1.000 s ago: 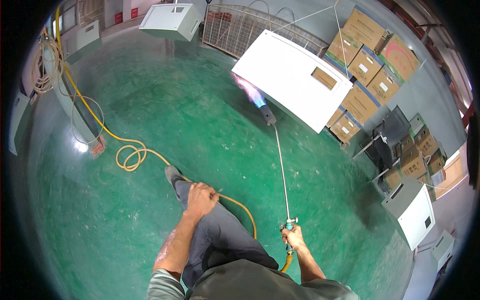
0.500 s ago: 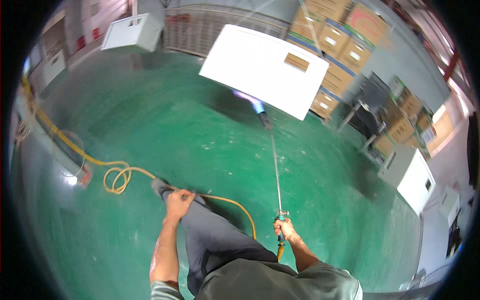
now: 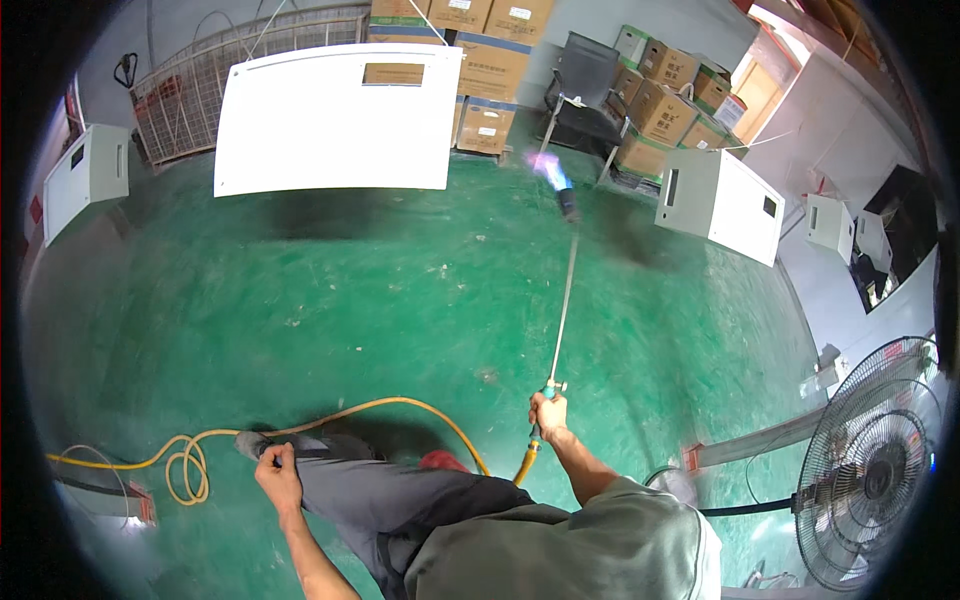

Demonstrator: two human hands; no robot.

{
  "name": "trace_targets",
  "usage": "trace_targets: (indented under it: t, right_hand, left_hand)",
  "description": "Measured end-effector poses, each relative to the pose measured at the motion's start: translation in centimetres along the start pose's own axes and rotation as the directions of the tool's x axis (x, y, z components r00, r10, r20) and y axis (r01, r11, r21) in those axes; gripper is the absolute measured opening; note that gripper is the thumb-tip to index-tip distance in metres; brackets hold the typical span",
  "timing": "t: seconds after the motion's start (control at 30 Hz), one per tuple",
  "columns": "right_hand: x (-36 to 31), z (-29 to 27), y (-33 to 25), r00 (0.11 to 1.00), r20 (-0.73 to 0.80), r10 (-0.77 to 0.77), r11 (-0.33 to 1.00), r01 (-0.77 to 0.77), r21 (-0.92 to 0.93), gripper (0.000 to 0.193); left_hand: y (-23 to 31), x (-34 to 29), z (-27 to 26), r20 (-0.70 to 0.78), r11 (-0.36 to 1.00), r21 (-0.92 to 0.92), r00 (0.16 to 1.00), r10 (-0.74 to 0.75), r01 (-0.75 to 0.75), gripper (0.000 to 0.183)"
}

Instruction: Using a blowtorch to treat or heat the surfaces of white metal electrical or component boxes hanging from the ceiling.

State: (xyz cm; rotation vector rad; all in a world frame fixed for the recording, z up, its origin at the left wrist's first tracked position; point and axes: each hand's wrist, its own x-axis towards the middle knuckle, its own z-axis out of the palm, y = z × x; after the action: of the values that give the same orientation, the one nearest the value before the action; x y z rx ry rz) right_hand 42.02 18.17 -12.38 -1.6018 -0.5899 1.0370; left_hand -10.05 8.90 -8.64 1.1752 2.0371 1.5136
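My right hand (image 3: 548, 410) is closed around the handle of a long gas torch (image 3: 566, 305). From its dark nozzle burns a blue and violet flame (image 3: 551, 170), pointing away from me in front of a chair. Left of the flame, a white metal panel (image 3: 300, 125) with a rectangular cutout hangs on thin wires; the flame is apart from it. A yellow hose (image 3: 440, 412) runs from the handle past my leg to the left. My left hand (image 3: 280, 478) rests near my bent leg, fingers curled together; whatever they may hold is hidden.
Hanging white boxes (image 3: 720, 200) are at the right, another white box (image 3: 95, 175) at the far left. Behind stand stacked cartons (image 3: 490, 70), a wire cage (image 3: 190, 110) and a black chair (image 3: 585, 85). A large fan (image 3: 870, 465) is close at my right. Hose loops (image 3: 188, 475) lie on the green floor.
My view has swung to the right, bringing the fan in. The torch flame, earlier at the panel's lower edge, is now off to the panel's right. Both hands keep their closed fingers.
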Motion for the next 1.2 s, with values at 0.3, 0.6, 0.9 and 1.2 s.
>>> trace_targets:
  t: [0.3, 0.6, 0.9, 1.2]
  right_hand:
    - [6.6, 4.6, -6.2, 0.948, -0.282, -0.145, 0.859, 0.262, 0.44, 0.015]
    - [10.7, 5.2, -12.8, 0.948, -0.305, -0.095, 0.778, 0.262, 0.571, 0.015]
    - [15.9, 2.1, -15.7, 0.97, -0.237, -0.045, 0.842, 0.165, 0.514, 0.015]
    - [19.1, -0.8, -17.6, 0.98, -0.197, 0.024, 0.83, 0.09, 0.551, 0.016]
  left_hand:
    - [1.3, 0.0, -1.1, 0.004, 0.997, 0.079, 1.0, 0.012, -0.012, 0.022]
    - [1.3, -0.6, -0.9, 0.004, 0.993, 0.117, 1.0, -0.008, 0.007, 0.021]
    - [1.4, -0.6, -0.7, 0.013, 0.991, 0.132, 1.0, 0.019, -0.02, 0.019]
    - [1.9, -0.6, -0.3, 0.014, 0.99, 0.137, 1.0, -0.02, 0.018, 0.019]
